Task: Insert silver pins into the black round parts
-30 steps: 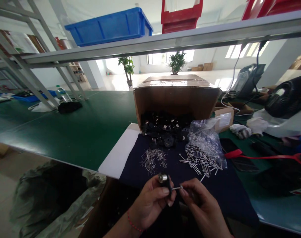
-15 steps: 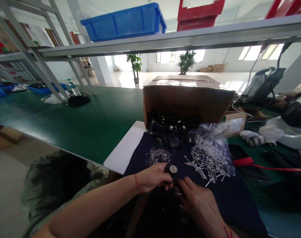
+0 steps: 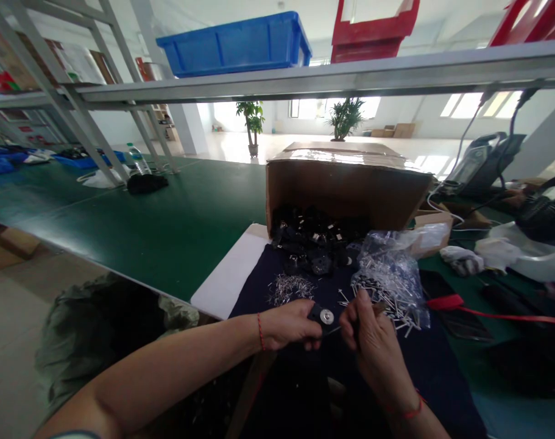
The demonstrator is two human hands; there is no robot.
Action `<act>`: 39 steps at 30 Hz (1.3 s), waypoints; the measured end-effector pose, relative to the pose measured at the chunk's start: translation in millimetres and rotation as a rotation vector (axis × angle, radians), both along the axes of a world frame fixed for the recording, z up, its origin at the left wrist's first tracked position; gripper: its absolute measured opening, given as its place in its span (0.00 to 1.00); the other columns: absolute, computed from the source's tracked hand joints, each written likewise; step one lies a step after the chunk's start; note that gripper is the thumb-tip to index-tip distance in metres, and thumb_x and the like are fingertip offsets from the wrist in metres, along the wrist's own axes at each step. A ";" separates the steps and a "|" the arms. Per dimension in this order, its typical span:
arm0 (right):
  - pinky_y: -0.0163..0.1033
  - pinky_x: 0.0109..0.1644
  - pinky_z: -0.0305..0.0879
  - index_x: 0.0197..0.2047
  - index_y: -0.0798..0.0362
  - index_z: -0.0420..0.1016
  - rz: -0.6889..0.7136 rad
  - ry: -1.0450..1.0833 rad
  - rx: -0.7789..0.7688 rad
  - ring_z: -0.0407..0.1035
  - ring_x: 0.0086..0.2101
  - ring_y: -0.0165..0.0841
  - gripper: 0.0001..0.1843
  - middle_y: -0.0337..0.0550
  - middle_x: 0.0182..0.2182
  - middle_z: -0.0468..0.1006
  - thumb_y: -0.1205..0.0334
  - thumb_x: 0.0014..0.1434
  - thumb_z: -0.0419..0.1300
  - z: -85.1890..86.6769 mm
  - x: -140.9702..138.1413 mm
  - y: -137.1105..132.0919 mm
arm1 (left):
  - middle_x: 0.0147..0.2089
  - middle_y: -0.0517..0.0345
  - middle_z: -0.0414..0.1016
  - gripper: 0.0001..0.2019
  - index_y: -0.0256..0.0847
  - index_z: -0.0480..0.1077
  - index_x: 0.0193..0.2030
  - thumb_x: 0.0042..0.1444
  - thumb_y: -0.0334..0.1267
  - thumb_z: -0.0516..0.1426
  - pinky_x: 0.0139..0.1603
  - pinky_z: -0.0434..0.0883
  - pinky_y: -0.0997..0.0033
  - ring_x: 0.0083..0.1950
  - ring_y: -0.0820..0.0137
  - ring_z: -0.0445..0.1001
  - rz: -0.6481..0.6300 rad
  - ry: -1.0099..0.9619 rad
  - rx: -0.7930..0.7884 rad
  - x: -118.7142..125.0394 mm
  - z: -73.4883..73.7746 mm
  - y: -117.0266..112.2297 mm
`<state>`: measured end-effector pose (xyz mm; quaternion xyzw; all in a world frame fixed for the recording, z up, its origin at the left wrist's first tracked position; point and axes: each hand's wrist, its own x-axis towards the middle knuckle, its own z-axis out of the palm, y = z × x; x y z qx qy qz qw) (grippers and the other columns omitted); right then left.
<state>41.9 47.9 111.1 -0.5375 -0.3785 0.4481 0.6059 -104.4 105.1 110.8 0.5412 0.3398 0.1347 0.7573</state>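
My left hand (image 3: 295, 324) is closed on a small black part (image 3: 314, 312) that carries a round silver metal disc (image 3: 326, 316). To its right, my right hand (image 3: 371, 329) is closed around a slim tool with a thin shaft (image 3: 334, 330), perhaps a screwdriver. The shaft points at the black part; whether it touches cannot be made out. Beyond my left hand lies a heap of small metal pins (image 3: 290, 289) on a dark blue cloth (image 3: 254, 286). Longer metal pins (image 3: 402, 314) spill from a clear plastic bag (image 3: 391, 259) behind my right hand.
A cardboard box (image 3: 345, 183) lies open towards me, with black parts (image 3: 316, 244) spilling out. A white board (image 3: 231, 268) lies under the cloth on the green table (image 3: 190, 225). Right are a dark phone-like slab (image 3: 460, 317), red ribbon (image 3: 446, 302) and gloves (image 3: 462, 259). Overhead runs a shelf (image 3: 268, 85).
My right hand has moved up and to the right, away from my left, and the thin shaft now shows between them. The disc on the black part has shifted slightly right.
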 end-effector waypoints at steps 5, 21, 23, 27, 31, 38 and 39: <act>0.31 0.16 0.47 0.19 0.51 0.61 -0.006 -0.062 -0.008 0.54 0.13 0.23 0.34 0.33 0.12 0.62 0.32 0.64 0.53 -5.8 -1.2 0.4 | 0.21 0.65 0.68 0.09 0.39 0.69 0.31 0.39 0.29 0.57 0.25 0.61 0.76 0.23 0.76 0.65 0.005 0.001 0.009 -0.2 1.6 -1.3; 0.30 0.12 0.49 0.17 0.50 0.59 -0.109 0.039 -0.088 0.56 0.09 0.24 0.36 0.31 0.10 0.60 0.26 0.55 0.57 -8.4 -11.1 -0.9 | 0.28 0.60 0.71 0.13 0.37 0.74 0.34 0.40 0.32 0.54 0.25 0.60 0.77 0.25 0.77 0.64 -0.069 0.020 0.038 4.9 6.4 -5.3; 0.30 0.13 0.50 0.16 0.50 0.59 -0.119 0.002 -0.066 0.57 0.10 0.24 0.36 0.32 0.11 0.60 0.28 0.58 0.56 -14.3 -12.8 -5.0 | 0.28 0.60 0.72 0.12 0.37 0.72 0.33 0.40 0.32 0.52 0.25 0.62 0.77 0.26 0.76 0.65 -0.085 0.085 0.111 5.9 3.0 -4.8; 0.31 0.16 0.51 0.16 0.51 0.61 -0.148 -0.040 -0.012 0.57 0.12 0.24 0.36 0.34 0.11 0.62 0.31 0.62 0.54 -25.0 -11.5 -12.9 | 0.22 0.64 0.67 0.07 0.39 0.68 0.30 0.42 0.30 0.52 0.23 0.59 0.77 0.23 0.75 0.64 -0.061 0.218 0.228 7.3 -4.6 -4.4; 0.31 0.14 0.52 0.22 0.50 0.60 -0.212 0.182 0.004 0.58 0.13 0.25 0.31 0.31 0.14 0.63 0.32 0.59 0.59 -24.4 -4.0 -15.3 | 0.17 0.65 0.64 0.04 0.40 0.65 0.23 0.44 0.28 0.55 0.21 0.54 0.76 0.19 0.76 0.61 -0.049 0.335 0.316 9.8 -7.2 -3.0; 0.27 0.14 0.52 0.25 0.49 0.58 -0.174 0.544 0.045 0.54 0.14 0.22 0.28 0.26 0.17 0.61 0.41 0.53 0.70 -22.4 14.3 -18.0 | 0.22 0.67 0.68 0.07 0.40 0.64 0.36 0.52 0.27 0.55 0.24 0.58 0.76 0.22 0.75 0.64 0.033 0.311 0.359 -14.8 17.6 -21.0; 0.26 0.14 0.52 0.25 0.49 0.58 -0.144 0.586 0.039 0.53 0.15 0.22 0.29 0.26 0.17 0.60 0.42 0.51 0.72 -23.6 16.9 -18.6 | 0.25 0.65 0.70 0.05 0.40 0.63 0.39 0.56 0.29 0.55 0.24 0.60 0.76 0.23 0.76 0.66 0.055 0.259 0.345 -27.5 19.7 -28.7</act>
